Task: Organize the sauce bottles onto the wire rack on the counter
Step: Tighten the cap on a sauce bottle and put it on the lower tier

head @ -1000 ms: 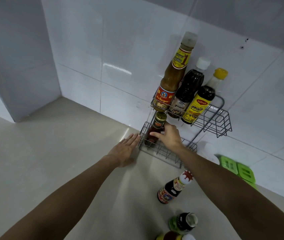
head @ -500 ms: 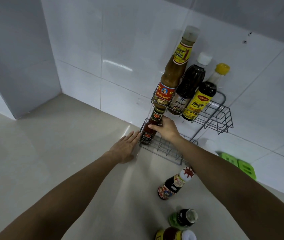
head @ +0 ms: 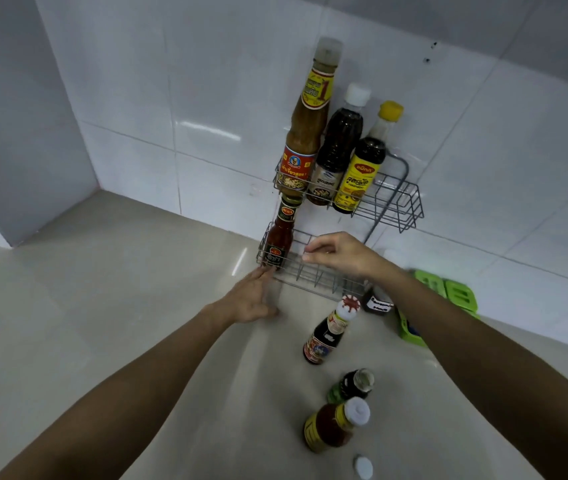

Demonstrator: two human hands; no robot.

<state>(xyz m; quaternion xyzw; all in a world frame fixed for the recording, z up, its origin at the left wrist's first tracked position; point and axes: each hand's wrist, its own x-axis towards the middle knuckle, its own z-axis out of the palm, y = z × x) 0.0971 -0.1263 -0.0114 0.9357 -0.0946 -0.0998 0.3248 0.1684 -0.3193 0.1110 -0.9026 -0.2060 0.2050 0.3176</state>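
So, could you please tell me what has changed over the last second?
The right hand has let go of the red sauce bottle, now standing on the rack's lower shelf, and drawn back rightward. The left hand stays by the rack; the three upper bottles are unmoved.

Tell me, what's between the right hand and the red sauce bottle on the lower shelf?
Only bare rack wire, seen from the head camera; right hand is clear of the red sauce bottle.

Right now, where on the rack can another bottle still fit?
The lower shelf is bare from the red chili bottle at its left end across to its right end, under the right hand. The upper shelf has room right of the yellow-capped bottle; its left side is crowded.
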